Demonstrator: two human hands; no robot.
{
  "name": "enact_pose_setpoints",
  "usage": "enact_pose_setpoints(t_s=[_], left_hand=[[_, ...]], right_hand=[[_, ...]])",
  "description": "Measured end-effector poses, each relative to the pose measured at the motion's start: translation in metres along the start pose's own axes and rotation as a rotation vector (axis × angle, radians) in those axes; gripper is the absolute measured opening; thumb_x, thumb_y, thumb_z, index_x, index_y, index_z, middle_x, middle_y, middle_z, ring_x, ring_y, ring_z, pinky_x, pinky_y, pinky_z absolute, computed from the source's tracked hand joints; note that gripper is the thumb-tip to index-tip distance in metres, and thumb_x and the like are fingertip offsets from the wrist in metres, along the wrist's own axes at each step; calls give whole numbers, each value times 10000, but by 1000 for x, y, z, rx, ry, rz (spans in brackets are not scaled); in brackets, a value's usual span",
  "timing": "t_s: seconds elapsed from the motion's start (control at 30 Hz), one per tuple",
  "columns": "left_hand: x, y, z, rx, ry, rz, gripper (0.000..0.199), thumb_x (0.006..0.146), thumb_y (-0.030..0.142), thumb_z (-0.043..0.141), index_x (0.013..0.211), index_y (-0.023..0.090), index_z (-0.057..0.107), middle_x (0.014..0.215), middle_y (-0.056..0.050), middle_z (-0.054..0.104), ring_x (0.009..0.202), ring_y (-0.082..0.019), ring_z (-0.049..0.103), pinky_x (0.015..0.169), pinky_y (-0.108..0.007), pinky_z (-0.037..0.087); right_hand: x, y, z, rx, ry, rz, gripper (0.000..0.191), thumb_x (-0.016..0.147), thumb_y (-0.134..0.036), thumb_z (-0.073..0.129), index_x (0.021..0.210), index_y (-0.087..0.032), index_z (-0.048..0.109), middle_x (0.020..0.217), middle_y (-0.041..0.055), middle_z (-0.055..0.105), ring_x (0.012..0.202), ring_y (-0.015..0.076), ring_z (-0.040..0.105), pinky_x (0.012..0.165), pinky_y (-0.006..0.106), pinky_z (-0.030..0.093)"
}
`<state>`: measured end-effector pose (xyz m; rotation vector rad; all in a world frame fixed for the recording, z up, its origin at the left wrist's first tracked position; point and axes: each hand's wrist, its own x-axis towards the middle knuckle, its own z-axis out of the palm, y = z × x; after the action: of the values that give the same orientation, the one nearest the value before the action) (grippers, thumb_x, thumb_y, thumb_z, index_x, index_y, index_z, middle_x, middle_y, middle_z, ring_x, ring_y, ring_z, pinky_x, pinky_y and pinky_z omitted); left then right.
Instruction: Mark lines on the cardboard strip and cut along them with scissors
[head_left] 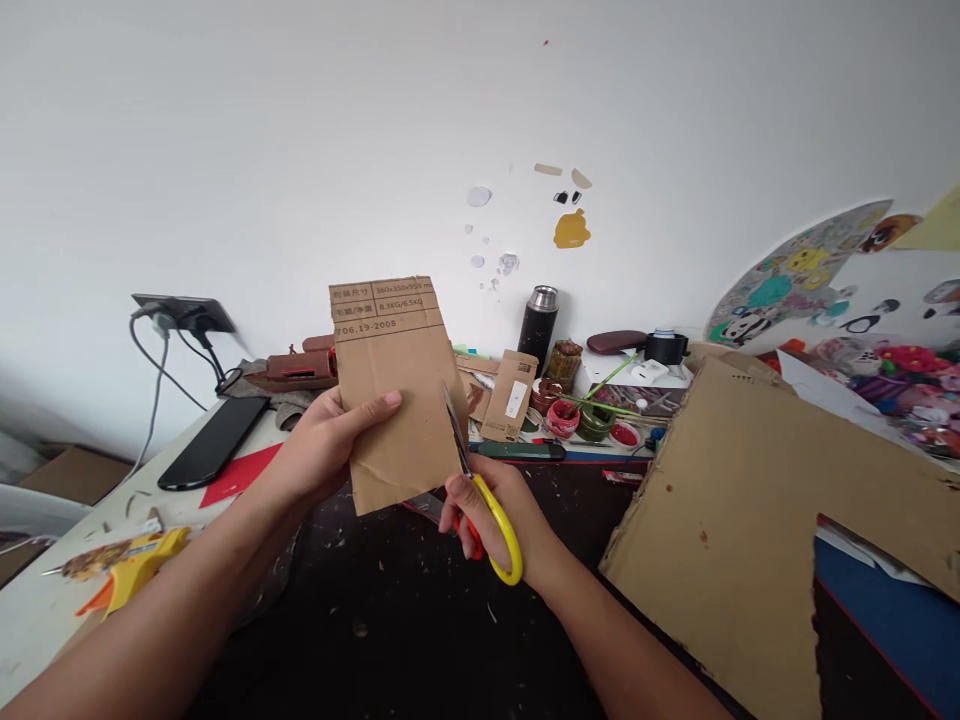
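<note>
My left hand (334, 440) grips a piece of brown cardboard (401, 410) by its left edge, thumb on the front face. The piece is held up above the dark work mat, and printed lines and numbers cross its top. In my right hand (510, 510) is a pair of scissors (491, 520) with yellow and red handles, the fingers closed around them. The blades point up along the cardboard's right side, one of them lying across its front. The far blade is largely hidden by the sheet.
A large cut cardboard sheet (720, 520) lies at the right. Behind stand a black thermos (538, 325) and small paint jars (562, 418). A green utility knife (517, 451) lies before them. At the left are a yellow glue gun (142, 565) and a black flat device (214, 440).
</note>
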<state>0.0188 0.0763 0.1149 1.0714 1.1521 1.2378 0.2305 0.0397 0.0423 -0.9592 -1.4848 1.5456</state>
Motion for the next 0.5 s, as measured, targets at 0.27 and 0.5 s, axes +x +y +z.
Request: enact_pose_setpoints(t_s=[0.27,0.5], left_hand=[[0,-11,-5,45,-30,11,574,701,568,1010,1066,177,803,1013,-149,867,873,-377,840,718,-422,707],[5,-23,-3,48,-86,-8,568,732,543,1002,1137,199,802,1095,-144,868,869,-350,839,686,-381,687]], right_hand=[[2,10,-1,-48,74,-14,680,935,-889,615,904,-209,604,663,-14,678,376,94,532,375,197,380],[2,16,-3,-152,120,-15,643,972,-863,599,905,-224,610,630,-27,640,389,108,554,388,200,385]])
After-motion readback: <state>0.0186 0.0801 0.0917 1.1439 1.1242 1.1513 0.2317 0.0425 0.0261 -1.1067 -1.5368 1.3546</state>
